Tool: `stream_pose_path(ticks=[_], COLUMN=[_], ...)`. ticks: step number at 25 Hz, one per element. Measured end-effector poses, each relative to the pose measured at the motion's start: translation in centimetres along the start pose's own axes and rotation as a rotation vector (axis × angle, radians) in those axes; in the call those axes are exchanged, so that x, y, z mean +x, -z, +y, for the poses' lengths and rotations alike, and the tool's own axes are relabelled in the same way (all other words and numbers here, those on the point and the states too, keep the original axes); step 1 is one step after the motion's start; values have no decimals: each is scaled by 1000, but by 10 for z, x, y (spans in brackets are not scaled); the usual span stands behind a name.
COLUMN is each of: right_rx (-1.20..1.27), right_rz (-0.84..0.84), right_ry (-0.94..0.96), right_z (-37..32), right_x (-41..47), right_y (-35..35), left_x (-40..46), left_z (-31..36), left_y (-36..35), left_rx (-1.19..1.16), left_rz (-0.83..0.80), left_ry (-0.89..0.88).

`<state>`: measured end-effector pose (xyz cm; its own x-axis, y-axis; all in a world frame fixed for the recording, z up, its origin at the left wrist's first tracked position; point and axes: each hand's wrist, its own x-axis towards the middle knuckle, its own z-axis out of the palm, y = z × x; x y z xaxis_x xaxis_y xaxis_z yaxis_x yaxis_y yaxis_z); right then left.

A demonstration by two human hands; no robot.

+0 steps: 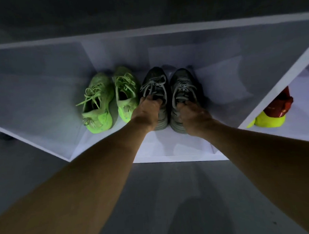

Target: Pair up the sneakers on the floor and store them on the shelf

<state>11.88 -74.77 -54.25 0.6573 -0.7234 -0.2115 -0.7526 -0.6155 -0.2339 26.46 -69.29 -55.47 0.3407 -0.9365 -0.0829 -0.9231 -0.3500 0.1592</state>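
Head view shows both hands deep in the middle bay of the white shelf (169, 158); the left hand (146, 111) curls its fingers into the collar of the left grey sneaker (155, 92), the right hand (194, 115) hooks the collar of the right grey sneaker (182, 90), likely to set them down toes inward as a pair; they stand just right of the green pair (110, 99); a red and yellow shoe (274, 111) sits in the bay further right.
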Motion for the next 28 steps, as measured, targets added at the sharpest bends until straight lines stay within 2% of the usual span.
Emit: stream_pose_path(ticks=[6,9,12,17,19,23,28], right_rx=[49,52,62,96,125,232,256], right_rz=[38,-44,-146,-368,-449,-488,-585], right_ry=[26,5,-17,-74,-87,-147,-158], right_z=[-6,-11,-14,-34,-47,-78,-106], right_x=[-32,-81,-134,-223,-256,-323,-418], right_y=[12,34,68,167,219,329,418], left_x=[-41,-90,-139,-211,-237,-296,-400], left_z=[5,22,45,78,90,117,151], left_y=[11,40,76,192,249,367,473], left_rx=[-165,-155,-140,-171,-181,-246,-257], left_rz=[-86,-151,-300,-536,-560,-612,-683], left_ry=[49,103,157,180,171,216,235])
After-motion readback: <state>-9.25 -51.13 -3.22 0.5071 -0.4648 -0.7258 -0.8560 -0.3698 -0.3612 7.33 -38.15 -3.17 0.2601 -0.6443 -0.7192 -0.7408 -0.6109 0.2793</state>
